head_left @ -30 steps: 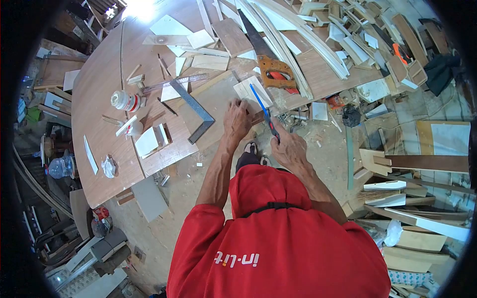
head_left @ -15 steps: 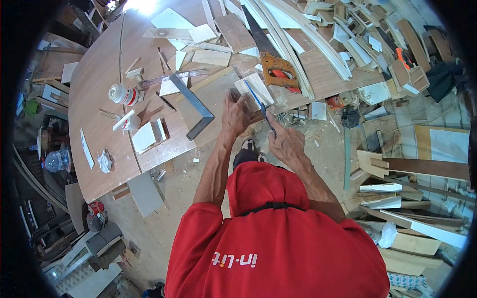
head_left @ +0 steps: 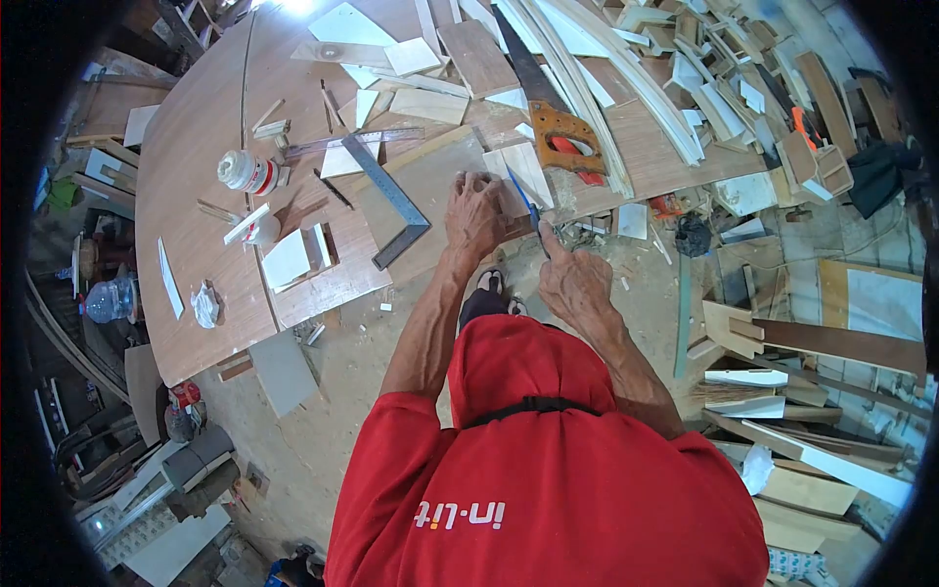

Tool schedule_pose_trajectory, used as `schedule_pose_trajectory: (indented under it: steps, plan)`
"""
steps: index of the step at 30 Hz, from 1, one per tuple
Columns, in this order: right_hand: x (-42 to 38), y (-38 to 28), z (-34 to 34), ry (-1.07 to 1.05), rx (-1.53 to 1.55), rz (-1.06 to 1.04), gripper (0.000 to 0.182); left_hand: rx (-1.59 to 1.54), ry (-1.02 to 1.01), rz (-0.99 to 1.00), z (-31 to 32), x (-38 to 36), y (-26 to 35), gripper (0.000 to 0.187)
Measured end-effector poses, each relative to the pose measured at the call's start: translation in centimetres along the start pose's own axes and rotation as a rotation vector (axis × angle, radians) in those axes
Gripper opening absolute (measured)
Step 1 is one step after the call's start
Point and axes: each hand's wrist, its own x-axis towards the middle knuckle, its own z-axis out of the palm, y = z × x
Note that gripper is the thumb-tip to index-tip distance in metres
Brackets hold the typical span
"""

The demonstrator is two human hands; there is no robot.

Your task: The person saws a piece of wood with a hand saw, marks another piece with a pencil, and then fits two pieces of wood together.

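My right hand (head_left: 577,276) is closed around the dark handle of a slim tool with a narrow blue blade (head_left: 520,188), its index finger stretched along the handle. The blade lies across a pale rectangular wood piece (head_left: 529,172) at the table's near edge. My left hand (head_left: 474,213) rests on a brownish piece of wood (head_left: 511,203) just left of the blade, fingers bent over it and partly hidden. A metal try square (head_left: 399,207) lies on a board to the left of that hand. Beyond the pale piece is a handsaw (head_left: 567,140) with a wooden handle.
The wooden table (head_left: 196,157) carries offcuts, long pale strips (head_left: 641,83), a clear ruler (head_left: 386,135), pencils and a white glue jar (head_left: 245,173). Stacked wood pieces (head_left: 719,103) crowd the right side. More boards (head_left: 802,479) lie on the floor at lower right.
My right hand has drawn the blue blade back toward me, its tip now lower on the pale piece. My left hand, blurred before, now rests still. The whole view has shifted slightly.
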Motion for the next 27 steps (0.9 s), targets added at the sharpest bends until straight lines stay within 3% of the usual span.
schedule_pose_trajectory:
  steps: [10, 13, 20, 24, 27]
  plan:
    - [0.7, 0.6, 0.8, 0.019, -0.059, -0.028, 0.058, 0.077, -0.092, 0.071, 0.3, 0.1, 0.0, 0.044]
    - [0.8, 0.8, 1.2, 0.056, -0.055, -0.045, 0.058, 0.156, -0.020, 0.130, 0.0, 0.1, 0.4, 0.056]
    - [0.8, 1.3, 2.2, 0.090, -0.058, -0.076, 0.059, 0.190, 0.033, 0.167, 0.4, 0.2, 0.2, 0.056]
    - [1.1, -0.3, 0.2, 0.080, -0.012, -0.047, 0.060, 0.165, -0.055, 0.151, -0.4, 0.6, -0.1, 0.055]
    - [0.3, 0.0, -0.1, -0.027, -0.066, -0.007, 0.060, 0.153, -0.060, 0.130, -0.5, 0.3, 0.6, 0.054]
